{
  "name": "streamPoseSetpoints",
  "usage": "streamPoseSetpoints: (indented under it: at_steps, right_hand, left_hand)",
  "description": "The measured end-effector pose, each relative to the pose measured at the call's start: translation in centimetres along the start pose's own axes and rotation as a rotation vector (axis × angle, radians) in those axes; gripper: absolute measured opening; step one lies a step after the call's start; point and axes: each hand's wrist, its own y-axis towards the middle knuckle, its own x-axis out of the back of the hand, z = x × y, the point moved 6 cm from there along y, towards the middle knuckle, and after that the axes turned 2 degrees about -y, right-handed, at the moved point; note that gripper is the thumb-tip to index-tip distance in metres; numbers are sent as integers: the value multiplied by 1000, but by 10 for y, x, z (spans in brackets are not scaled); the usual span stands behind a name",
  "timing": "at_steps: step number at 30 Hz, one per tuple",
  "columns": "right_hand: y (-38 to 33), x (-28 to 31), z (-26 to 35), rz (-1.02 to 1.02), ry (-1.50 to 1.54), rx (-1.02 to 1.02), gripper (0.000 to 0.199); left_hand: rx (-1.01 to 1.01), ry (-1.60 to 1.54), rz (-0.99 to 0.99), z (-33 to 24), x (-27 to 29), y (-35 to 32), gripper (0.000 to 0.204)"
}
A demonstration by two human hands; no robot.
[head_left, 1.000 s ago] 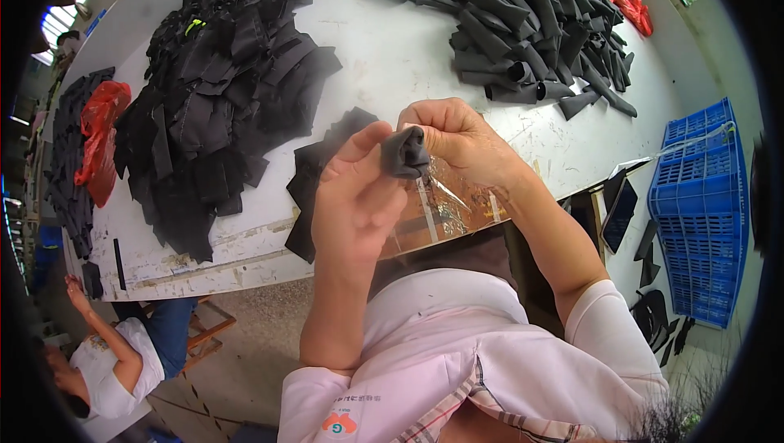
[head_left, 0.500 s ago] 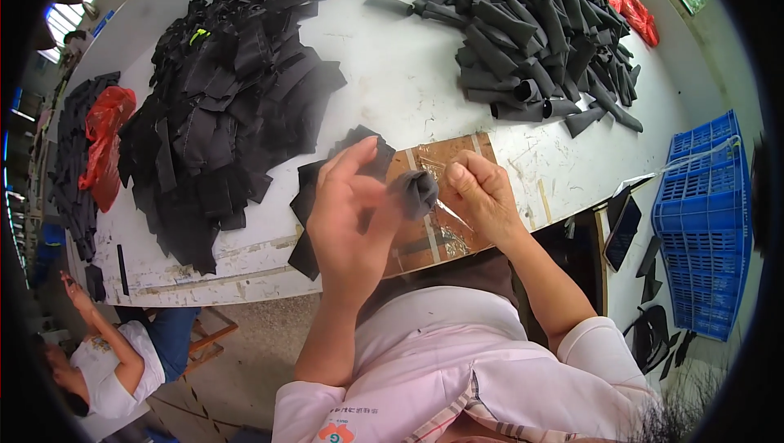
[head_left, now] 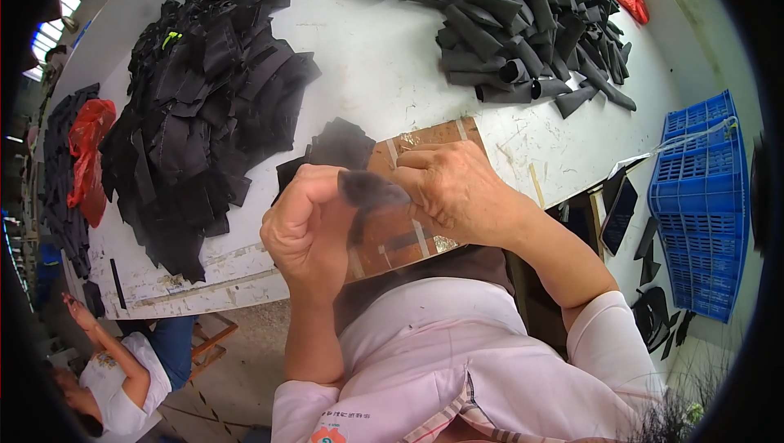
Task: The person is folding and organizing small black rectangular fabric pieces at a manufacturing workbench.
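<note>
Both hands were up close over the near edge of the white table (head_left: 392,75). The left hand (head_left: 306,231) was curled almost into a fist, fingers folded in and thumb pressed forward, pinching the left end of a small dark fabric piece (head_left: 369,189). The right hand (head_left: 457,190) met it from the other side, fingers bent and bunched tight on the piece's right end, so the two hands were all but touching, with the piece clamped between them. Only a short stretch of it showed, blurred; its long axis ran roughly left to right, the left end a touch higher. It looked soft and matt, dark grey to black, rounded like a little roll, though I couldn't tell whether it was a tube or a folded strip.

Right under the hands lay a brown board (head_left: 408,239), flat, glossy, crossed by pale tape strips, jutting over the table edge. Just beyond it sat a few flat black cut pieces (head_left: 339,145). Farther left spread a big heap of flat black fabric pieces (head_left: 196,108), limp and overlapping. At the far right lay a pile of dark rolled tubes (head_left: 523,22), stubby and cylindrical. On the floor to the right stood a blue plastic crate (head_left: 702,198), lattice-walled.
</note>
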Motion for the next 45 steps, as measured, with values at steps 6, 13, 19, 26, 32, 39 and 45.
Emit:
streamPoseSetpoints:
  at_steps: [6, 13, 19, 26, 32, 39, 45]
  right_hand:
    - [-11, -20, -11, -117, 91, -43, 18]
    - [-13, -14, -10, -149, 323, 0, 16]
    - [-17, -30, -17, -39, 234, -75, 26]
    - [-8, 18, -2, -208, 144, -38, 29]
    - [-14, -18, -10, -198, 306, -57, 19]
    - [-17, -3, -4, -312, 321, 105, 23]
    - [-12, -20, -15, -212, 327, -28, 20]
  left_hand:
    - [23, 117, 23, 20, -6, -4, 16]
    - [-64, 386, 90, 0, -14, 3, 7]
    - [-81, 38, -11, -4, -22, -4, 14]
    - [-153, 76, 161, -24, -31, 19, 16]
    - [-36, 166, 263, -2, -31, 11, 11]
    - [-113, 27, 273, -16, -35, 10, 33]
    - [59, -90, 87, -4, -32, 5, 15]
